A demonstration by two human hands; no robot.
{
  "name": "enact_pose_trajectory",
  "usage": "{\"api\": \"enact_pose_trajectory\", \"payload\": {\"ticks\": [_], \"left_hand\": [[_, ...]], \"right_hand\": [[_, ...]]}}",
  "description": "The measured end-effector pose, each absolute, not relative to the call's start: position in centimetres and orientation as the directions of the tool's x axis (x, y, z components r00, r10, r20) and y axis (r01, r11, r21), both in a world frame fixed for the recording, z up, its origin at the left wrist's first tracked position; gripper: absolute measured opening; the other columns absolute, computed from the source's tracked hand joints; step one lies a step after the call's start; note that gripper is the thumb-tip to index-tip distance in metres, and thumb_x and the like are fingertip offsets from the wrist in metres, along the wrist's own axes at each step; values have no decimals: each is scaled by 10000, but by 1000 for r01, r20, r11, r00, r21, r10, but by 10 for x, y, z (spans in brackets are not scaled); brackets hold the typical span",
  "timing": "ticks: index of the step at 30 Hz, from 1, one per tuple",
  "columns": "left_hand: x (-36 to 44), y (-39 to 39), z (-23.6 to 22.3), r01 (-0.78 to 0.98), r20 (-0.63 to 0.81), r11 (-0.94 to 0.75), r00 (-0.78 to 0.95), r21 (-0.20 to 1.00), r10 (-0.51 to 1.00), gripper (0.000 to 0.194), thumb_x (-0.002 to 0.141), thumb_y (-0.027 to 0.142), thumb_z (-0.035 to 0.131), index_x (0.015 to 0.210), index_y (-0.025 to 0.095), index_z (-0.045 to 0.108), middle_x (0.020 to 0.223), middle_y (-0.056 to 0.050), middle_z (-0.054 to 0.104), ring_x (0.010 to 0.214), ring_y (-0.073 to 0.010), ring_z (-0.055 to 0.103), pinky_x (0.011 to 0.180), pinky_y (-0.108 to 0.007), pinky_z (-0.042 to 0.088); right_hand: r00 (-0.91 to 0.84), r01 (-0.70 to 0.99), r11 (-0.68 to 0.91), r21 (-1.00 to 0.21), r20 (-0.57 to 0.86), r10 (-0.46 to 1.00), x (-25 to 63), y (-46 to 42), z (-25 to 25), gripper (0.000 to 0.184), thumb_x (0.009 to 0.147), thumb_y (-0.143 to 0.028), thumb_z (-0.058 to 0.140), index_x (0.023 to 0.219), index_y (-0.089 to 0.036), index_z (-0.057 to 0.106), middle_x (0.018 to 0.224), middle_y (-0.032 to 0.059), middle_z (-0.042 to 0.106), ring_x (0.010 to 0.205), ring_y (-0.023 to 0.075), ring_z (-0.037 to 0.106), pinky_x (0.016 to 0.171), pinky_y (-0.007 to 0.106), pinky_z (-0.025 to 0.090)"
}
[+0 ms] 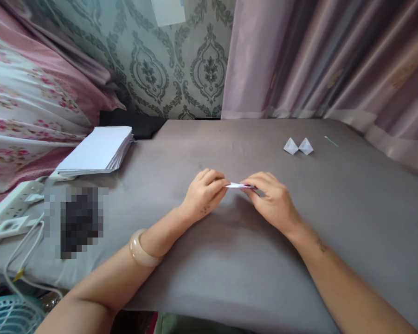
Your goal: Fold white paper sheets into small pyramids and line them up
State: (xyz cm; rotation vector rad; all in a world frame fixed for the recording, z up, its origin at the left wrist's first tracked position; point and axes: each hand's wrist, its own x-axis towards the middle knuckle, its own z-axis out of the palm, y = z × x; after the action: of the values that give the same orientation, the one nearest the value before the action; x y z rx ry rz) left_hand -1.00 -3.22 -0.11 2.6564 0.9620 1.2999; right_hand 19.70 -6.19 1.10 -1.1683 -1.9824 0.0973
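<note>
Between my two hands, just above the grey-covered surface, is a small piece of folded white paper (235,185), seen almost edge-on. My left hand (206,192) pinches its left end between thumb and fingers. At the other end, my right hand (269,197) grips the paper with the thumb below and the fingers on top. Parts of the paper are hidden behind the fingers. Farther back to the right stands a folded white paper shape (291,146) with two pointed halves joined at the middle.
A stack of white paper (95,150) lies at the left, with a black item (135,124) behind it. Nearer are a white power strip (16,204), cables and a blurred-out dark patch (81,220). A thin green stick (331,141) lies at the far right. Curtains border both sides.
</note>
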Motion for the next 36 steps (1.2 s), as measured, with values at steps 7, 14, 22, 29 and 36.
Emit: {"api": "enact_pose_trajectory", "payload": {"ticks": [7,14,22,29,36], "left_hand": [[-15,-21,-4,619,656,-748,671,-240,344,216,939,130,421,935,182,630,876,-56,658,772,-160,545,729,-319,400],[-11,-19,-16,611,303,-790,743,57,596,242,944,189,427,962,150,666,922,-89,655,856,-203,580,768,-340,440],[-16,-24,-12,659,144,-355,352,663,925,155,847,309,623,807,181,701,863,-48,628,799,-165,599,754,-287,480],[-11,-23,-8,689,44,-185,217,701,975,183,855,286,591,773,158,692,861,-55,613,738,-145,577,769,-300,478],[-6,-23,-6,721,30,-136,158,679,987,176,829,298,621,745,149,664,875,-62,595,740,-151,569,794,-340,489]], "right_hand": [[-511,804,581,126,646,567,196,-53,-2,228,902,-82,467,941,-162,677,898,61,697,791,186,553,747,343,380],[-469,815,552,-177,359,807,199,-54,-17,216,924,-158,487,982,-187,693,969,56,667,866,197,559,745,320,429],[-140,721,230,-653,188,972,202,-53,-19,172,872,-344,588,853,-254,733,1021,22,653,860,169,617,778,310,469],[8,717,89,-691,136,991,196,-47,-17,237,843,-393,587,763,-218,725,1034,45,639,695,134,586,738,325,476],[45,749,85,-657,178,983,191,-44,-19,236,814,-360,606,657,-188,642,988,64,618,642,127,573,685,327,483]]}}
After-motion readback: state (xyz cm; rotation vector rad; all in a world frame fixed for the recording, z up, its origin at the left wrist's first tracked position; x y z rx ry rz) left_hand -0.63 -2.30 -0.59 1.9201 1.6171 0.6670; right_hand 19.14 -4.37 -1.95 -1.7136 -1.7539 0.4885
